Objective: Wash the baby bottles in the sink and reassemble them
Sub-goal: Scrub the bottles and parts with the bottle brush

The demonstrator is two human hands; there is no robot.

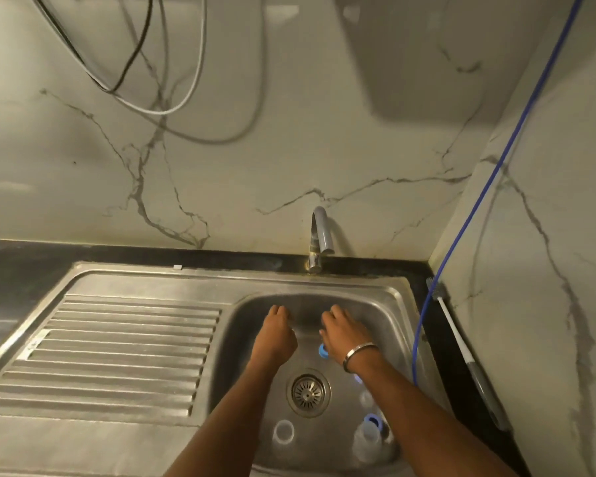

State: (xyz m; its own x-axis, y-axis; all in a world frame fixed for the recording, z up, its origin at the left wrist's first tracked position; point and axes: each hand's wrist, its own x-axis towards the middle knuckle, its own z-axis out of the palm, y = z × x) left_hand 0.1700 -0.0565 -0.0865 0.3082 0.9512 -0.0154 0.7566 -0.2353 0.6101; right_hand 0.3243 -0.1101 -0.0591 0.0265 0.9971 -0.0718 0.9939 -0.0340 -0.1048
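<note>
Your steel drainboard (117,349) lies left, marble wall (255,166) behind. Your left hand (275,335) curls in the sink (393,304), grasp unclear; your right hand (344,333) too. Clear bottles (367,440) stand near the drain (307,392). A brush (461,346) lies right.
</note>
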